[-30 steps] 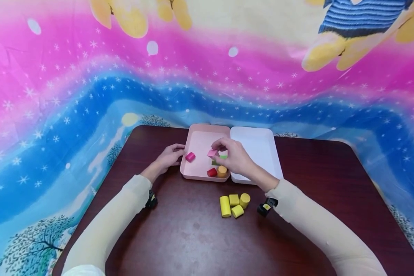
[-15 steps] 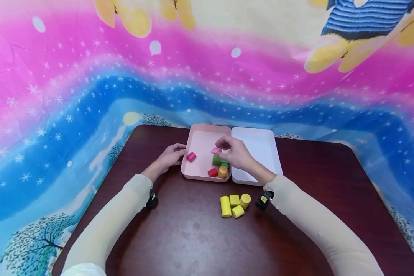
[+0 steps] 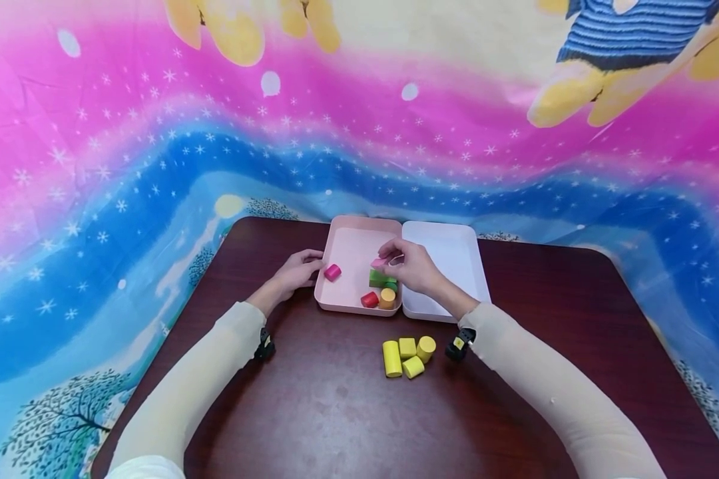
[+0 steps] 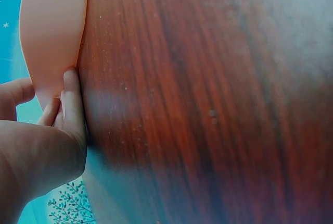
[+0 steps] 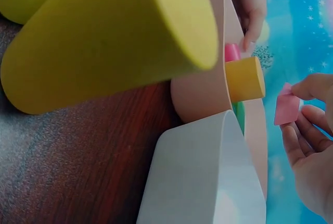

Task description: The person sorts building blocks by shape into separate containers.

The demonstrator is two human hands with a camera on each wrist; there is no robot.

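My right hand [image 3: 415, 266] pinches a small pink block [image 5: 287, 107] between thumb and fingertips. It holds the block over the right part of a pink tray [image 3: 353, 239], just above a green block [image 3: 377, 278]. At the tray's left side my left hand [image 3: 297, 273] grips the wall, one finger over the rim and others against the outside, as the left wrist view shows. Inside the tray lie a magenta block [image 3: 332, 272] by the left wall, a red cylinder [image 3: 369, 299] and an orange cylinder [image 3: 387, 299]. My right hand partly covers the green pieces.
A white tray [image 3: 446, 253] stands against the pink tray's right side, partly behind my right forearm. Several yellow blocks [image 3: 392, 359] sit on the dark wooden table [image 3: 311, 399] in front of the trays. A patterned cloth [image 3: 335, 159] hangs behind the table.
My right hand has shifted slightly right with the pink block, now close above the green block. My left hand has stayed at the tray's left wall.
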